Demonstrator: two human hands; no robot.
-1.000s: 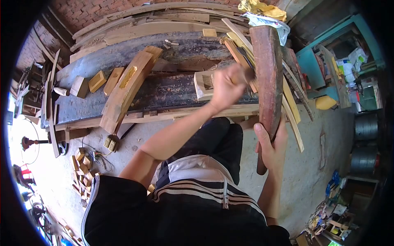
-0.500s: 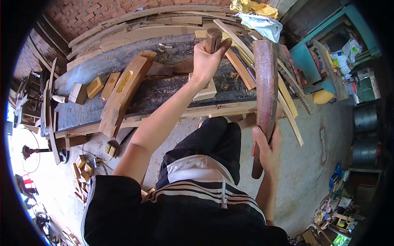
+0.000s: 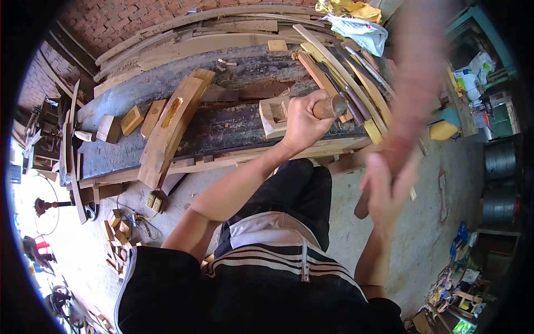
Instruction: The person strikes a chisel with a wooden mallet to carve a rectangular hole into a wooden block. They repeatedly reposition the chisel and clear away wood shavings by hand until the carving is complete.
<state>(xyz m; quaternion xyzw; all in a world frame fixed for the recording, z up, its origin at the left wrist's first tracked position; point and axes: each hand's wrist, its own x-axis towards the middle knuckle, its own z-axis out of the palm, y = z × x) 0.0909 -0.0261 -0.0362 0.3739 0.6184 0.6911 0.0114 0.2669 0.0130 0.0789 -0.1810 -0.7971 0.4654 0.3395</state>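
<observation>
The left hand (image 3: 305, 127) has its fingers curled tight around a wooden handle (image 3: 329, 106), whose round end juts out past the thumb; what lies at the other end of it is hidden by the fist. To the right and a little nearer the body, the right hand (image 3: 386, 186) has its fingers wrapped around the narrow grip of a wooden club (image 3: 420, 83), with the butt poking out below the fingers and the thick part, badly blurred, reaching up and away from them. Just left of the left fingers, partly behind that hand, a pale wood block (image 3: 267, 118) with a squared hollow sits on the dark surface (image 3: 228, 128). Just right of the left fingers, between the two hands and beyond them, lie long wood strips (image 3: 367, 78) among slim tools, with a white bag (image 3: 359, 34) and a yellow bag (image 3: 350, 9) farther off. Well to the left of both hands, a thick beam (image 3: 165, 136) with a slot lies across the near edge, and small blocks (image 3: 132, 121) stand in a row past it. Far below the left fingers, offcuts (image 3: 118, 231) are heaped on the floor (image 3: 417, 250).
</observation>
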